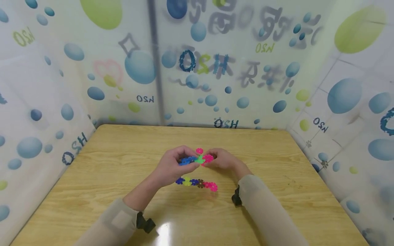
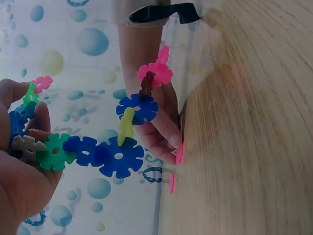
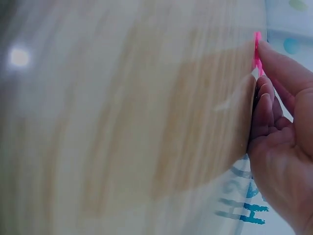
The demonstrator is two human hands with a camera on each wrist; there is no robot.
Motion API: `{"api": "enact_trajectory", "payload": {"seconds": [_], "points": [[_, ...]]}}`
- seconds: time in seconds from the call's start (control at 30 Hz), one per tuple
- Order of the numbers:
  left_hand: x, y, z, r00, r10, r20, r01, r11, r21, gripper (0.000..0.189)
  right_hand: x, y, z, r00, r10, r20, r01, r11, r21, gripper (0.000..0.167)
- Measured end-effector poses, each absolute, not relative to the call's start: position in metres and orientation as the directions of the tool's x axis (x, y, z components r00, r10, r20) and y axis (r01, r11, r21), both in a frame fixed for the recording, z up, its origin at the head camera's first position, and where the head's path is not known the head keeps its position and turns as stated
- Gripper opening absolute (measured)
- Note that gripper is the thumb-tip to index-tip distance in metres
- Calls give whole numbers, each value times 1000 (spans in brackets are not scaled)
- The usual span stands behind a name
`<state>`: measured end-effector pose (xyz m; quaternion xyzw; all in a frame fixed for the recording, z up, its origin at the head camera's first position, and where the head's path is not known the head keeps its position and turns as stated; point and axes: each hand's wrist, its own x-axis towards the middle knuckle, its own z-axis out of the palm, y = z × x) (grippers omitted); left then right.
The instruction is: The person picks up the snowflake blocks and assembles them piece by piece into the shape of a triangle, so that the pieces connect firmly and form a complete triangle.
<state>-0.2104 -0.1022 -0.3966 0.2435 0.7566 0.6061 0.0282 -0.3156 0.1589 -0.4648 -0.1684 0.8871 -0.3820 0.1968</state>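
My left hand (image 1: 172,166) holds a chain of notched, flower-shaped plastic discs, with blue discs (image 1: 187,160) at its fingers. One end has a green disc (image 2: 31,93) and a pink disc (image 2: 43,82). The other end hangs below the hand, with a green disc (image 2: 56,152), dark blue discs (image 2: 119,156), a yellow disc (image 2: 126,126), a brown disc (image 2: 146,86) and pink discs (image 2: 154,73). Low over the tabletop, my right hand (image 1: 223,159) pinches a loose pink disc (image 3: 257,51) between thumb and fingertips.
Another loose pink disc (image 1: 199,150) lies on the wooden table (image 1: 123,143), just beyond the hands. Light curtain-like walls (image 1: 227,99) printed with blue and green drops enclose the table at the back and on both sides.
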Motion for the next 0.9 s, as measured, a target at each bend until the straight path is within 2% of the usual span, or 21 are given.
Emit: {"api": "enact_trajectory", "payload": {"seconds": [0.2, 0.5, 0.67, 0.9], "points": [[-210, -102, -398, -880, 405, 247, 330, 149, 932, 17, -312, 161, -463, -867, -445, -224, -139, 647, -750, 23], [-209, -101, -397, -881, 414, 227, 323, 177, 930, 16, -299, 184, -455, -888, -439, -134, -193, 622, -759, 14], [-209, -98, -397, -880, 423, 218, 320, 187, 929, 16, -273, 199, -439, -910, -412, -51, -167, 475, -864, 17], [-210, -97, -399, -878, 427, 219, 323, 188, 928, 17, -234, 206, -414, -917, -395, 52, -153, 230, -961, 32]]}}
